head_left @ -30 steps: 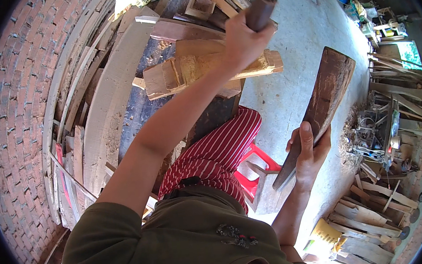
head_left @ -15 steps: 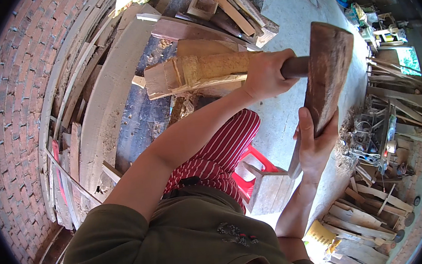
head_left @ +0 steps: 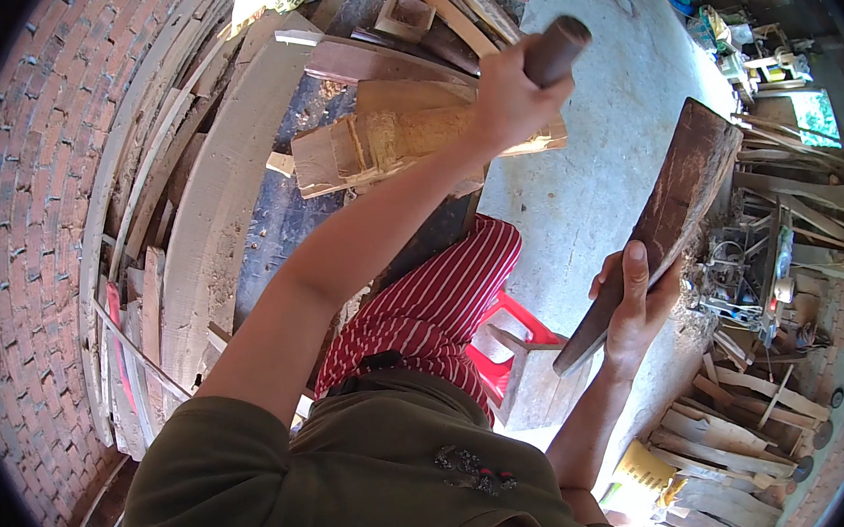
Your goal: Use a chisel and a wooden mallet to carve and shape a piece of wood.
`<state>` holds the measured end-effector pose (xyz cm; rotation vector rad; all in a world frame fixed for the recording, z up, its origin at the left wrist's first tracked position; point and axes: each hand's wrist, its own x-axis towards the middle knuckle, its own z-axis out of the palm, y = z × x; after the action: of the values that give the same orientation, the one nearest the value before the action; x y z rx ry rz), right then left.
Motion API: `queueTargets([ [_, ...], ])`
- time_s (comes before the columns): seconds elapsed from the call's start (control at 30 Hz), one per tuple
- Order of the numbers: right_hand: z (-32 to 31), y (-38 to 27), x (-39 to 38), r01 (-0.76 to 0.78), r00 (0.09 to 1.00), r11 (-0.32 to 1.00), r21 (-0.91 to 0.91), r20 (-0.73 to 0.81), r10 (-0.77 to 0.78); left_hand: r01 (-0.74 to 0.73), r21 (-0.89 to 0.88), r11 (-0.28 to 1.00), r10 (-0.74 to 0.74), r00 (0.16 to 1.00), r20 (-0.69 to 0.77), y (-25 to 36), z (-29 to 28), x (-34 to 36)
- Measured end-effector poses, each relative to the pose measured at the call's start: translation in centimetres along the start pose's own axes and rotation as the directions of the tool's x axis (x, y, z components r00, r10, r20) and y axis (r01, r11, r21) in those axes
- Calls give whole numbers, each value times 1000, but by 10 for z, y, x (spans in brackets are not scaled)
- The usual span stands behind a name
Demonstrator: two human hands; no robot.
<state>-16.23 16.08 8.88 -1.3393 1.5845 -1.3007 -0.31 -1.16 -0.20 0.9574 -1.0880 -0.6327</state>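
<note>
My left hand (head_left: 513,100) is closed round a dark cylindrical tool handle (head_left: 556,51), its blunt end sticking out up and to the right. The tool's other end is hidden by my hand. Beneath that hand lies a roughly carved, yellowish wood block (head_left: 411,139), resting on other wood. My right hand (head_left: 643,294) grips the narrow part of a dark wooden mallet (head_left: 680,176), a long club that widens toward its upper end. The mallet is tilted up to the right, apart from the handle.
Planks (head_left: 223,170) line the brick wall (head_left: 22,228) on the left. Offcuts and a small wooden box (head_left: 406,16) lie beyond the block. A red plastic stool (head_left: 496,367) stands by my leg. At the right are a cluttered tool bench (head_left: 744,275) and stacked boards (head_left: 721,468).
The mallet, earlier up against or overlapping the handle's end, has swung away to the right. My left hand has shifted up slightly, and the handle now points more upward.
</note>
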Motion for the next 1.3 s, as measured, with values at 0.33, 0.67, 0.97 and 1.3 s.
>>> queueTargets([
  [0.33,4,-29,18,333,943,942,45,-43,-331,-211,87,974,182,947,264,13,18,-42],
  [0.67,21,-19,26,160,987,983,-89,14,-160,-214,90,973,187,952,242,13,12,-41],
  [0.97,20,9,2,-78,978,997,-30,192,82,218,-196,956,-235,969,-69,-9,-31,36],
  [1.3,26,-3,-3,-29,991,990,138,133,10,150,-13,989,-151,988,-43,9,-48,-2],
])
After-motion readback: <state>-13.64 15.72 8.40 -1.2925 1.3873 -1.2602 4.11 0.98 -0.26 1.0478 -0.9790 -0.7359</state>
